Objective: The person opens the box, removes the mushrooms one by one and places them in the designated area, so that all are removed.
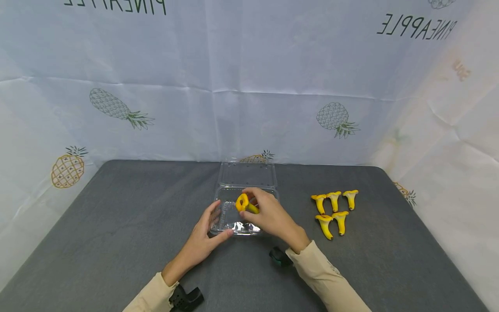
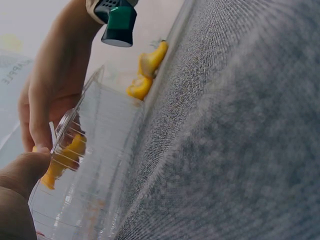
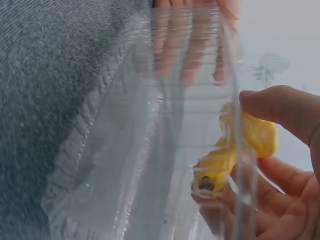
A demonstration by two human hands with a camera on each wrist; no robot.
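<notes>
A clear plastic clamshell box point(image 1: 225, 219) stands open at the middle of the grey table, its lid point(image 1: 247, 174) lying back. My right hand point(image 1: 269, 216) pinches a yellow toy mushroom point(image 1: 244, 203) just above the box; the same mushroom point(image 3: 235, 155) shows through the box wall point(image 3: 165, 125) in the right wrist view. My left hand point(image 1: 206, 236) holds the box's left front corner, thumb at the front rim. In the left wrist view the thumb point(image 2: 22, 175) presses the box wall point(image 2: 95, 165), with the mushroom point(image 2: 62, 162) behind it.
Several more yellow toy mushrooms point(image 1: 334, 209) lie in a group on the table point(image 1: 117, 225) to the right of the box; two of these mushrooms point(image 2: 146, 72) show in the left wrist view. A white pineapple-print cloth point(image 1: 249, 86) hangs behind.
</notes>
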